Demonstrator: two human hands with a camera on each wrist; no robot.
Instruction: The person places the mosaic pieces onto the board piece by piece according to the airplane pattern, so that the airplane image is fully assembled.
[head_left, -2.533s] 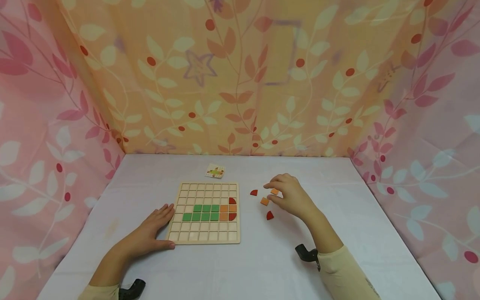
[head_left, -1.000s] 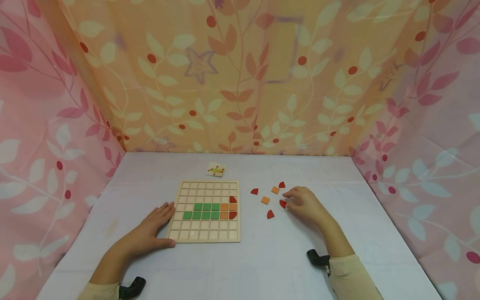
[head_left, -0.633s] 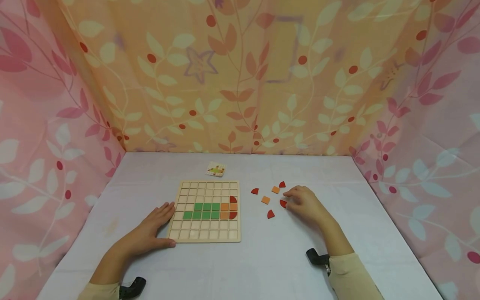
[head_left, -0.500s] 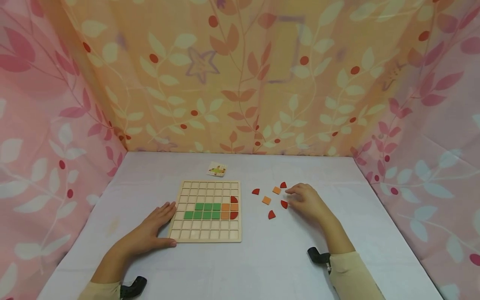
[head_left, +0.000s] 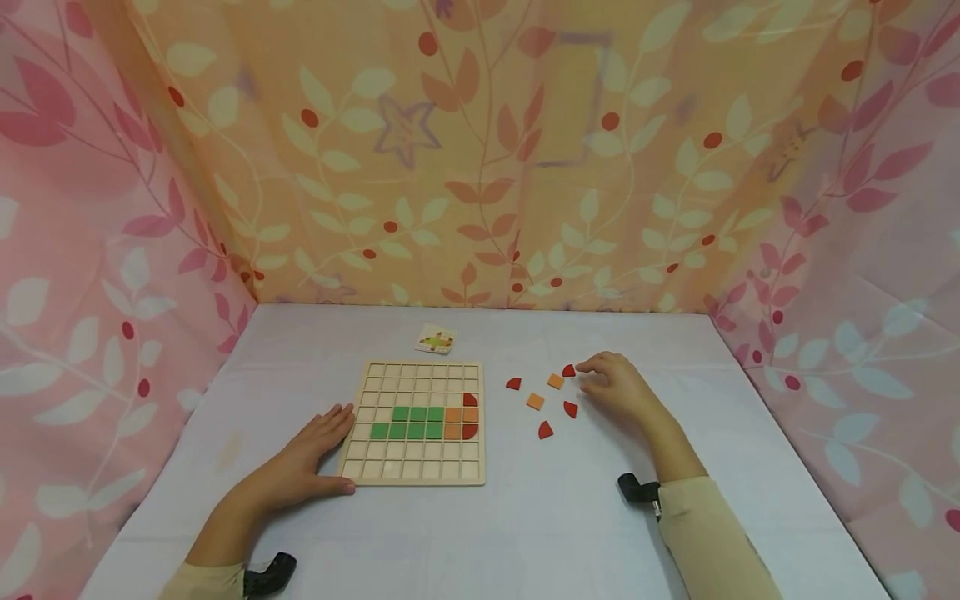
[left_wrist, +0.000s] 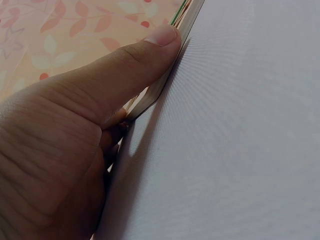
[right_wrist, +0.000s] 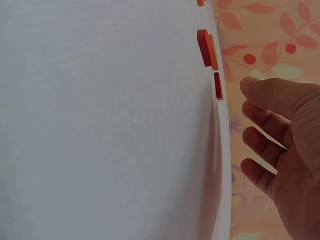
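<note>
A square wooden grid board (head_left: 420,481) lies on the white table. Green square tiles (head_left: 412,423), orange squares (head_left: 453,423) and red quarter-round tiles (head_left: 470,432) fill some cells. My left hand (head_left: 296,462) rests at its left side, fingers along the edge and thumb at the near corner. In the left wrist view the thumb (left_wrist: 162,42) touches the board's edge. My right hand (head_left: 618,387) hovers beside a red quarter-round tile (head_left: 568,371), fingers loosely bent. The right wrist view shows nothing between its fingers (right_wrist: 260,142).
Right of the board lie loose tiles: two orange squares (head_left: 536,402) and several red quarter-rounds (head_left: 546,430). A small picture card (head_left: 437,340) lies behind the board. Patterned cloth walls (head_left: 480,167) enclose the table's back and sides.
My right hand has moved right from above the orange tiles, then slightly away from me. Two red tiles unseen at first now show beside it. My left hand stays at the board.
</note>
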